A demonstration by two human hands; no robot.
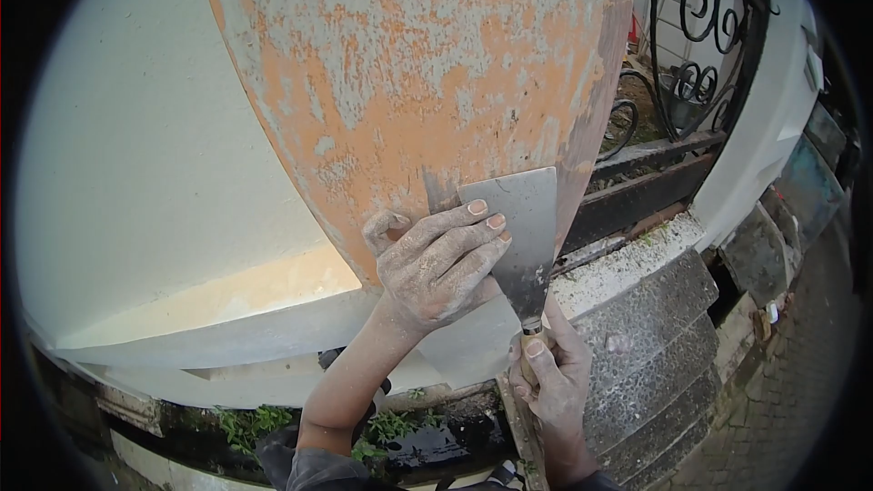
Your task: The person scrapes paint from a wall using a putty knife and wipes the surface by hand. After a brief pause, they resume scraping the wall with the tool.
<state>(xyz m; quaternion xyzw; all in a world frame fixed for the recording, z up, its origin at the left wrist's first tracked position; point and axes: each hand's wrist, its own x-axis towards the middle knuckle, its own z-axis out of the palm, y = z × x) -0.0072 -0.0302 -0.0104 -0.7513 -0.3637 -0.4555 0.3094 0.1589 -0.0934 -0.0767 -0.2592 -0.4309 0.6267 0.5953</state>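
scraper blade (520,227) on pillar (427,64), railing (700,27) right of pillar, steps (646,345) below

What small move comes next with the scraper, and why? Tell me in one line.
Probably push the scraper blade upward along the pillar: the left hand presses it flat, the right hand grips the handle, and patches of pale coat show above its edge.
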